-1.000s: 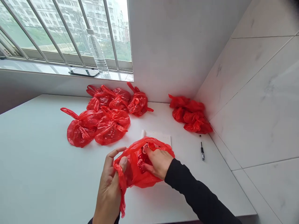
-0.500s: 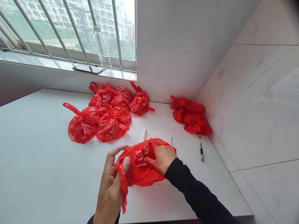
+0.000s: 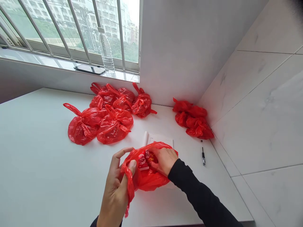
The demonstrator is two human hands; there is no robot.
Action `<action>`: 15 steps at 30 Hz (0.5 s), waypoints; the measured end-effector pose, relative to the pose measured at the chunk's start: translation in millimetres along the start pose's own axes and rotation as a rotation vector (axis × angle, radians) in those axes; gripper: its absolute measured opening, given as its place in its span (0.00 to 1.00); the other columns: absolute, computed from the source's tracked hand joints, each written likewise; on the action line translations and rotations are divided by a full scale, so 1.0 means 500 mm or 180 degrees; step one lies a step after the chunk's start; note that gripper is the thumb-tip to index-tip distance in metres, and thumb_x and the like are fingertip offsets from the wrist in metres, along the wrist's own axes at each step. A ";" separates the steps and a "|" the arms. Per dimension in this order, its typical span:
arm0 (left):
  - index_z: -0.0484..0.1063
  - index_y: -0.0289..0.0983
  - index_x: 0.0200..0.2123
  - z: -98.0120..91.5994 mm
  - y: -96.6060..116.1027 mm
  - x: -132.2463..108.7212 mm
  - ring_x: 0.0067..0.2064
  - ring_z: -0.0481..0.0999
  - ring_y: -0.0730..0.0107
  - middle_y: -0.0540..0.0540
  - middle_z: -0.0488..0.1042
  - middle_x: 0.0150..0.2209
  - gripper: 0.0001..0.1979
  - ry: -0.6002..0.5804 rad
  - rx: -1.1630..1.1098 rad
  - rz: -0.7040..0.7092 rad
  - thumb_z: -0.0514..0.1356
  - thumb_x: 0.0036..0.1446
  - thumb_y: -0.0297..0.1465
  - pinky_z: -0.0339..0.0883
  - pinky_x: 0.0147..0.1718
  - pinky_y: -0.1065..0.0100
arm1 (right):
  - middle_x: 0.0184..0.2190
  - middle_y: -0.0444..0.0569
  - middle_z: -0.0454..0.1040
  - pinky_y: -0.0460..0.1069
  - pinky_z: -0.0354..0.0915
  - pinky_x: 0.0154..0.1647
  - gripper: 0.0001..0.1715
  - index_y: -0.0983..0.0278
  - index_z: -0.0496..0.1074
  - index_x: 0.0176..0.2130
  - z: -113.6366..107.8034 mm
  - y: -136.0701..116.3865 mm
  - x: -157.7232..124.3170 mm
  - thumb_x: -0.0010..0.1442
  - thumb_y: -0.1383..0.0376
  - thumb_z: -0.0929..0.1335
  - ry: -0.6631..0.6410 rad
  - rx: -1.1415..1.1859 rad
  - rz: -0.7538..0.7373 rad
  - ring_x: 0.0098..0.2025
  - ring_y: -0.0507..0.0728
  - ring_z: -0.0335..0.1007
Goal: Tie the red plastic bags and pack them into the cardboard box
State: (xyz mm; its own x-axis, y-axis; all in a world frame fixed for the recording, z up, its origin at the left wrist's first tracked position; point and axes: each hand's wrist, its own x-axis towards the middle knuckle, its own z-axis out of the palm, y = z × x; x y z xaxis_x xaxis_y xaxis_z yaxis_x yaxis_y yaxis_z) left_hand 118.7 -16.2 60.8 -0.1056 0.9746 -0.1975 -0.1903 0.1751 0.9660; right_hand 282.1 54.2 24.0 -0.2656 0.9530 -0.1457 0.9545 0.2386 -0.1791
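An open red plastic bag (image 3: 148, 178) lies on the white table (image 3: 42, 170) in front of me. My left hand (image 3: 117, 189) pinches the bag's left handle between thumb and fingers. My right hand (image 3: 164, 160), in a black sleeve, reaches into the bag's mouth, its fingers closed on small red-and-white packets (image 3: 143, 159) inside. A white notepad (image 3: 158, 138) lies just behind the bag, partly covered by it.
Several tied red bags (image 3: 106, 115) sit in a cluster at the back left, and another heap of red bags (image 3: 193, 118) lies by the tiled right wall. A black pen (image 3: 203, 156) lies near that wall. A clear bottle (image 3: 106, 53) and a phone (image 3: 89, 69) rest on the windowsill.
My right hand has shifted the packets deeper and leftward inside the bag. My left hand keeps its pinch on the handle. The view has tilted slightly.
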 end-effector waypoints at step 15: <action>0.65 0.49 0.57 0.012 -0.003 0.009 0.19 0.51 0.77 0.58 0.56 0.18 0.26 -0.0025 -0.0226 0.0000 0.64 0.57 0.45 0.60 0.20 0.76 | 0.35 0.52 0.81 0.53 0.64 0.32 0.16 0.60 0.71 0.50 -0.036 0.010 -0.051 0.63 0.62 0.66 -0.0186 -0.0205 -0.0068 0.36 0.65 0.79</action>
State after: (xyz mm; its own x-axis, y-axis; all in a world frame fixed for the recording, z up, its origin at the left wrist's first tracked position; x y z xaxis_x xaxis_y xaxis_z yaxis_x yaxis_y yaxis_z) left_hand 124.3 -11.3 59.5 -0.0981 0.9757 -0.1959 -0.2590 0.1650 0.9517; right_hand 296.0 34.4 44.6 -0.2916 0.9355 -0.1995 0.9548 0.2720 -0.1202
